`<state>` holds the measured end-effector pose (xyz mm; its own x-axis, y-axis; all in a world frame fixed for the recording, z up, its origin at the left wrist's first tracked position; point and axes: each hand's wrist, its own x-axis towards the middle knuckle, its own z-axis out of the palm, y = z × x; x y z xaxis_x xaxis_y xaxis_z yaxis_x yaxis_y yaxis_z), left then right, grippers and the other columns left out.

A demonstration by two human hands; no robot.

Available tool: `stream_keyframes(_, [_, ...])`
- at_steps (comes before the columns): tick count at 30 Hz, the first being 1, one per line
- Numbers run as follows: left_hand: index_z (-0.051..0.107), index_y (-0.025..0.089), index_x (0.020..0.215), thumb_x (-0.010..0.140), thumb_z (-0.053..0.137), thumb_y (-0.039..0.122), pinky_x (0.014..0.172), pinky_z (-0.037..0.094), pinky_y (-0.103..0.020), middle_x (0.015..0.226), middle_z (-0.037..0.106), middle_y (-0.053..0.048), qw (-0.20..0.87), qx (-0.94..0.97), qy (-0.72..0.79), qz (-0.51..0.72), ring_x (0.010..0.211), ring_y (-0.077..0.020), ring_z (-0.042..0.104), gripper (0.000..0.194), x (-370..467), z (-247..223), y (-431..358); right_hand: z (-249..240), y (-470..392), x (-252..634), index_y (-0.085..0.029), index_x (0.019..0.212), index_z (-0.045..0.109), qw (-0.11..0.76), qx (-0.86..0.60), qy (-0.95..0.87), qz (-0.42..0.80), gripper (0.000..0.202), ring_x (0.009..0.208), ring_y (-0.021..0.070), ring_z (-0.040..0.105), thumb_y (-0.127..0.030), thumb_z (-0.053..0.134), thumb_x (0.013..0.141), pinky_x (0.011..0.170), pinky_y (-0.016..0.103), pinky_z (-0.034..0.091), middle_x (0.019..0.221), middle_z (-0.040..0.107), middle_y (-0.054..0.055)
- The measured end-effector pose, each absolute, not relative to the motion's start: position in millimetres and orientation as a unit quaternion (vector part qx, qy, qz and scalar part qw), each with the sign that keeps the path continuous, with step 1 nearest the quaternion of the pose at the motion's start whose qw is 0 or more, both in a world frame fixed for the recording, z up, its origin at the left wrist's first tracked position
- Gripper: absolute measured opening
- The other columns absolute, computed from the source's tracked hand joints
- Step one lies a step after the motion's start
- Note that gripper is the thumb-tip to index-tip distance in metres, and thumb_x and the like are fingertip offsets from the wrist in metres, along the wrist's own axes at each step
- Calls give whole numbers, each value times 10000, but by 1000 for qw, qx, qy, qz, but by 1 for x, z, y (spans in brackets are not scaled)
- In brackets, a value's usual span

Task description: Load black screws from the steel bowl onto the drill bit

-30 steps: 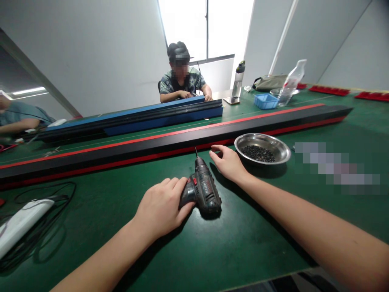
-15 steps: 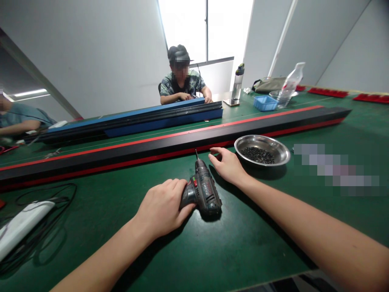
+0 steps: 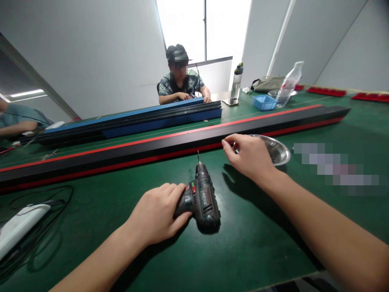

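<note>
My left hand (image 3: pixel 159 211) is wrapped around the handle of a dark cordless drill (image 3: pixel 206 198), which lies on its side on the green tabletop. Its thin bit (image 3: pixel 198 157) points away from me, its tip just short of a long black beam with red edges (image 3: pixel 170 144). My right hand (image 3: pixel 251 156) is raised in front of a metal bowl (image 3: pixel 282 153), hiding much of it and of the small dark pieces inside. Thumb and forefinger come together in a pinch near the beam's red edge; whatever is between them is too small to make out.
Behind the beam lie long blue and black pieces (image 3: pixel 161 119), where a co-worker (image 3: pixel 179 83) sits. A blue basket (image 3: pixel 264 102), two bottles and red parts (image 3: pixel 326 91) stand farther right. To the left are a white device (image 3: pixel 22 223) and loose black cables.
My right hand has risen and moved right, from beside the drill bit to in front of the bowl, its fingers now pinched. The drill, in my left hand, has shifted slightly towards me.
</note>
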<state>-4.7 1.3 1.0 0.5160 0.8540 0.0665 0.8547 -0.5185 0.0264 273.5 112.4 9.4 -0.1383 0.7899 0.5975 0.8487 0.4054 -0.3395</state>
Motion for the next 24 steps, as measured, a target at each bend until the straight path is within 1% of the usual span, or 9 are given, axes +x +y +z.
stream_keyframes(2, [534,205,1328,951,590,435,854,535,-443,1110,691,-90,-2,-875,-484,-32,982,-293,650,445,-6,0,2,18,118,290,-208,928,781,329,-616,-713,-65,332,806,284,714,-410,527,999,745,356,470,876,786,114])
stream_keyframes(4, [531,204,1333,951,587,433,861,531,-440,1117,690,-93,-5,-877,-479,-32,990,-290,649,449,-7,-1,3,22,124,305,-208,903,779,292,-663,-686,-65,386,838,304,717,-396,462,1018,737,358,452,896,783,139])
stream_keyframes(7, [530,203,1333,952,586,432,864,532,-440,1120,690,-94,-7,-878,-478,-31,989,-288,649,448,-8,-2,3,23,133,321,-210,918,781,285,-693,-661,-43,457,886,309,717,-412,390,1042,754,355,450,961,785,154])
stream_keyframes(10, [529,198,1336,950,589,432,870,536,-448,1130,689,-97,-7,-877,-479,-32,1001,-293,649,455,-9,-3,2,20,139,329,-209,920,784,290,-701,-651,-26,517,909,309,719,-427,336,1056,775,356,459,982,785,157])
stream_keyframes(12, [529,198,1336,949,590,432,873,538,-455,1136,689,-96,-7,-877,-479,-32,1010,-297,649,457,-9,-3,2,16,143,331,-196,928,791,271,-711,-649,-16,546,900,312,723,-436,319,1056,780,364,470,971,783,165])
stream_keyframes(15, [528,202,1334,947,593,430,872,539,-456,1136,689,-95,-8,-876,-480,-33,1009,-298,650,454,-10,-4,3,9,147,331,-159,947,804,188,-725,-662,15,573,907,326,729,-447,319,1047,796,385,489,1000,779,197])
stream_keyframes(18, [528,206,1327,949,590,429,870,539,-453,1136,687,-95,-10,-876,-482,-33,1008,-297,651,444,-10,-5,3,4,148,328,-136,991,805,104,-699,-706,42,573,971,344,726,-422,311,1044,842,411,498,1103,766,221])
stream_keyframes(21, [527,209,1322,949,591,435,868,537,-449,1135,686,-97,-10,-876,-481,-32,1011,-296,650,441,-10,-5,3,4,147,324,-144,1056,792,73,-675,-732,60,581,1019,347,714,-392,266,1048,875,428,495,1185,752,213])
stream_keyframes(24, [526,209,1317,948,591,435,869,533,-443,1133,688,-100,-7,-877,-480,-32,1012,-295,649,437,-10,-5,3,4,147,323,-157,1067,787,62,-677,-729,79,573,1028,345,708,-392,265,1041,887,432,495,1220,744,204])
